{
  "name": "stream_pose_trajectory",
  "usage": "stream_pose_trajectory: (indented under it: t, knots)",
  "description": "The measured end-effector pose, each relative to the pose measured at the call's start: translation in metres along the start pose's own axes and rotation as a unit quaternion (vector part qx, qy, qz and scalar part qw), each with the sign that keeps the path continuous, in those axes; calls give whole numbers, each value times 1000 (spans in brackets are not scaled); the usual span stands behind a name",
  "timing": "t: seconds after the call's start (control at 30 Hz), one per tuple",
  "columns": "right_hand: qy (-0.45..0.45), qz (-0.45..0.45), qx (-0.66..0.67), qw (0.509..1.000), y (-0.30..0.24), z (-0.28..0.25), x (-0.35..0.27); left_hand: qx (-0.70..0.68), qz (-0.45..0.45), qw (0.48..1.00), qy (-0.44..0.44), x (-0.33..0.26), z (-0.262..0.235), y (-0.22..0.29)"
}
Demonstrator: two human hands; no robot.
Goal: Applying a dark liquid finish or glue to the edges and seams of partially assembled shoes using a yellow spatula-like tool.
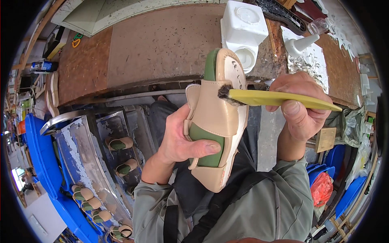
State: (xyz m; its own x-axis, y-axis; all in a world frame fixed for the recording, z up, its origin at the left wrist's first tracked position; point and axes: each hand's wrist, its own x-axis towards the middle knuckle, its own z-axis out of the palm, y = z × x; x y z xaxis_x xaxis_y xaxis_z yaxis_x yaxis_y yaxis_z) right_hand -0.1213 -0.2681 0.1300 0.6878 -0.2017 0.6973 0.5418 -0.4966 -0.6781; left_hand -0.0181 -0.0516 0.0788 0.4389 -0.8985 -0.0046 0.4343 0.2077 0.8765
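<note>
Tilted on its side, a beige and green shoe upper on a last [211, 111] is held up in front of me, its pale underside facing right. My left hand [180, 139] grips it from the left, thumb lying on the green part. In my right hand [302, 103] is a brush with a flat yellow handle [267, 97], pinched between thumb and fingers. Its dark bristles [225, 92] touch the shoe's edge near the strap. Dark handwritten marks show on the pale underside. Some of my left fingers are hidden behind the shoe.
A brown workbench [162, 48] spans the far side, bearing a white plastic container [244, 28] and a white nozzle bottle [302, 43]. To my left, a worn metal rack [87, 154] carries several similar shoes [120, 143] beside blue bins [42, 150]. A red plastic bag [322, 188] sits at right.
</note>
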Motion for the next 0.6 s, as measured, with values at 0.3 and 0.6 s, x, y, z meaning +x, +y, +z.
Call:
stream_pose_trajectory:
  t: [0.3,0.6]
  knots:
    - [51,50,74,995,-21,4,-19,-24,-16,999,21,-10,15,5]
    - [72,98,158,980,-23,-3,-24,-28,-4,999,33,-13,27,9]
